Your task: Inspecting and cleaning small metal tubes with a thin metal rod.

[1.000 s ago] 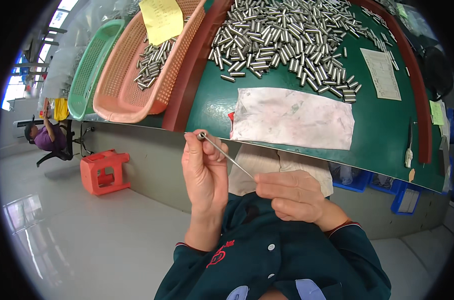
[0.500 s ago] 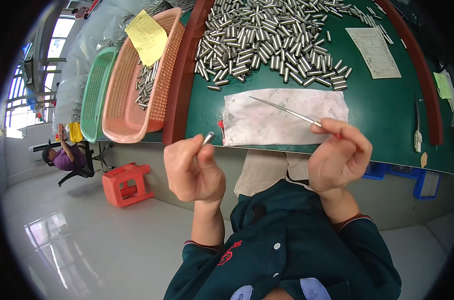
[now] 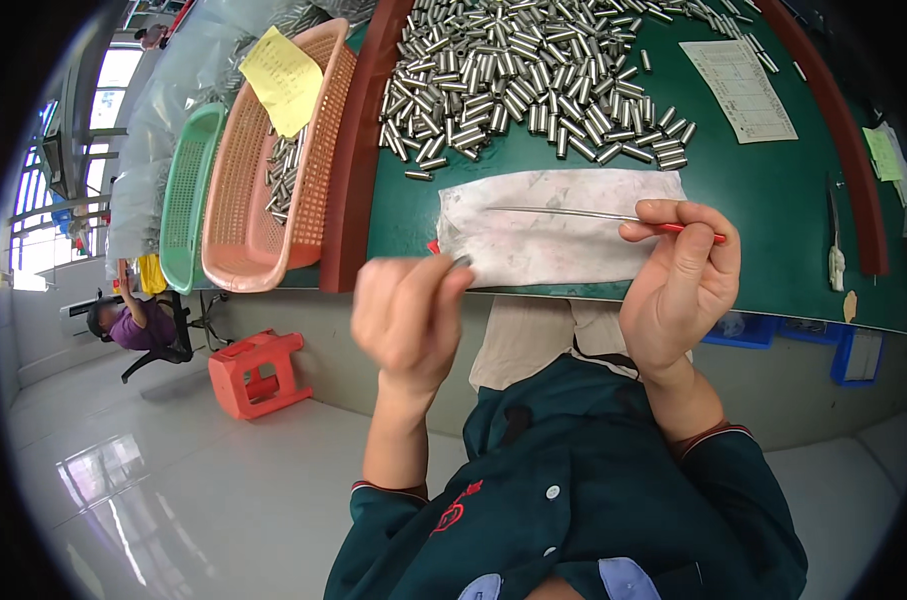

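Between the thumb and fingers of my left hand (image 3: 405,312) is a small metal cylinder (image 3: 462,261), of which only the dark end shows. The hand is blurred and closed, at the bench's front edge. My right hand (image 3: 678,290) pinches the red handle of a thin, tapered metal rod (image 3: 573,213), like a needle file. Its tip points left, over a stained white cloth (image 3: 543,245) on the green bench top. Tip and cylinder are apart. Beyond the cloth lies a large heap of shiny metal cylinders (image 3: 518,85).
Left of a dark red wooden rail (image 3: 348,190) stand a pink basket (image 3: 243,262) holding cylinders and a yellow note (image 3: 281,82), and a green basket (image 3: 188,190). A printed sheet (image 3: 738,92) lies at right. A red stool (image 3: 258,375) and a seated person (image 3: 141,325) are at left.
My left hand has moved right and turned, so the cylinder shows less. My right hand has rolled; the rod now lies nearly level and its red handle shows.
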`<act>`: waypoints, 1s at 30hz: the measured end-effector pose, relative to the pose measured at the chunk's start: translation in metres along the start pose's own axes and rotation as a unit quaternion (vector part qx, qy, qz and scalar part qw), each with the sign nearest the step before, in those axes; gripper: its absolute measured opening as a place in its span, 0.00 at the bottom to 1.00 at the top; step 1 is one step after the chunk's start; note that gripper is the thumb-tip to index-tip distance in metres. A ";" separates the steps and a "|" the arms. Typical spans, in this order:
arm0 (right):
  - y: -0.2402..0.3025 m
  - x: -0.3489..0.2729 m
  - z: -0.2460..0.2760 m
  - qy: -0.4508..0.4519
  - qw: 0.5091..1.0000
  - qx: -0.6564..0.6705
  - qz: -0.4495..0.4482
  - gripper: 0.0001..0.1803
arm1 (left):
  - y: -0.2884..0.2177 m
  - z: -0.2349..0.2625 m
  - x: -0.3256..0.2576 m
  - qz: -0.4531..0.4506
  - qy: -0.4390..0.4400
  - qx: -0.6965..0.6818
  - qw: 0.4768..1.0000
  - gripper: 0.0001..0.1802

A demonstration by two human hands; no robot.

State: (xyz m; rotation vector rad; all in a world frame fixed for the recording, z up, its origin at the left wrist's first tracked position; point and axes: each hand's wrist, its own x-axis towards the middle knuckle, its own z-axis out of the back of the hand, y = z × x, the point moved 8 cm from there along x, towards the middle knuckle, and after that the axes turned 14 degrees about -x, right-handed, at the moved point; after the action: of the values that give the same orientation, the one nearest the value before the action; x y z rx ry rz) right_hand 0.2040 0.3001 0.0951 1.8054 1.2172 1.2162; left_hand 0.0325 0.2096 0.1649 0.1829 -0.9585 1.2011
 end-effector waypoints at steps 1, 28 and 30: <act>0.001 -0.002 -0.001 0.004 1.000 0.000 -0.001 0.09 | 0.019 -0.034 -0.012 0.055 0.158 0.040 0.985 0.07; -0.005 -0.005 -0.005 0.019 0.995 -0.100 -0.012 0.14 | 0.075 -0.009 -0.200 0.473 -0.388 -0.754 0.240 0.17; -0.004 -0.005 -0.006 0.023 0.994 -0.102 -0.011 0.14 | 0.076 -0.013 -0.205 0.487 -0.382 -0.749 0.237 0.17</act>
State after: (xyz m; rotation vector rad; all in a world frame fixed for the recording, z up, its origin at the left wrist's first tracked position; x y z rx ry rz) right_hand 0.1959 0.2966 0.0920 1.6185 1.0932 1.3249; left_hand -0.0324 0.1029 -0.0150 -1.8768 -2.9692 0.4381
